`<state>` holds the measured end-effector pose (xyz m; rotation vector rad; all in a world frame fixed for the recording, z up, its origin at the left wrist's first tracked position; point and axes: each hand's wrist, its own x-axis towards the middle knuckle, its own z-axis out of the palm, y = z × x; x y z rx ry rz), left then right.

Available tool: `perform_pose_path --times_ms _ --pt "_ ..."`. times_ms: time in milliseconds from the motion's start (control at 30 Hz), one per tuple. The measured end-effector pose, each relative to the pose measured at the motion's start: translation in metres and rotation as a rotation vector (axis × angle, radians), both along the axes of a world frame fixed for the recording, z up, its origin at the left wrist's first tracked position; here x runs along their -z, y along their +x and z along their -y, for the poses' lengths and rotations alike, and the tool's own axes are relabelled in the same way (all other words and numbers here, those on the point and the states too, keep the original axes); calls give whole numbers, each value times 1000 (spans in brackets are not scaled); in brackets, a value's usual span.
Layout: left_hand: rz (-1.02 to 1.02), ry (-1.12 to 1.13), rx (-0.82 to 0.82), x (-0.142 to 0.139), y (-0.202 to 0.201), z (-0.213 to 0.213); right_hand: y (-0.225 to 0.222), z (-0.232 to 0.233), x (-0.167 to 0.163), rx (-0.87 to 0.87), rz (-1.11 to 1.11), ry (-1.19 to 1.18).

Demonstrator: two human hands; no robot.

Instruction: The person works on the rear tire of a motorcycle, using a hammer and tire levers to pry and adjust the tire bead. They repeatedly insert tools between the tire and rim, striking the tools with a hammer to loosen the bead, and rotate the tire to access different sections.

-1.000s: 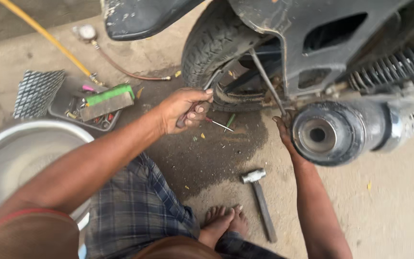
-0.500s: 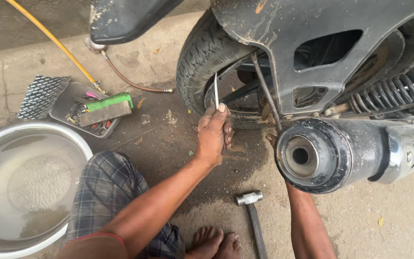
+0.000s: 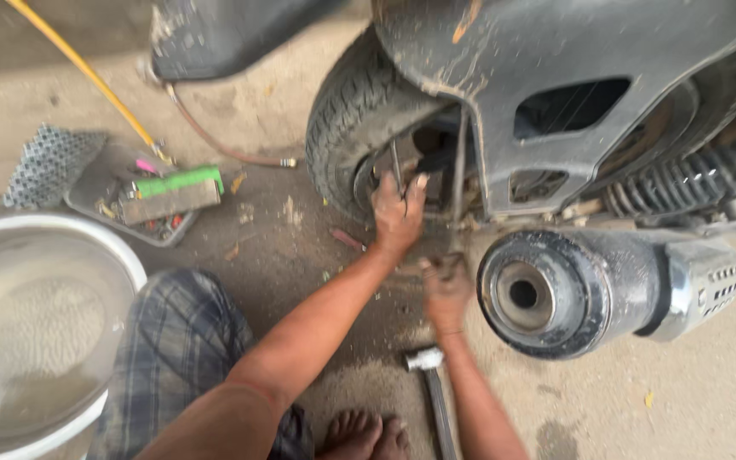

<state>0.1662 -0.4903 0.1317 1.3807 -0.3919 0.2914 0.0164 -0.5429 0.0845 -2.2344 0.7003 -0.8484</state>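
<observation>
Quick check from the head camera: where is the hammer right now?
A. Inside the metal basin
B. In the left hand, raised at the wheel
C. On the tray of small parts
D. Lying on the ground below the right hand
D: the hammer lies on the concrete just below the right hand, near the bare feet, while the left hand holds a thin metal tool at the rear wheel.

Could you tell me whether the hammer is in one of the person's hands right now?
No, the hammer lies on the ground below the right hand, while the left hand grips a thin metal tool at the wheel.
</observation>
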Motion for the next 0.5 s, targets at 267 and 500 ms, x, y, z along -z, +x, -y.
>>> perform_pose_path --times_ms 267,500 --pt "4 167 174 8 14 -35 113 18 26 106 26 313" --pt "114 49 93 3 28 18 95 38 21 51 -46 403"
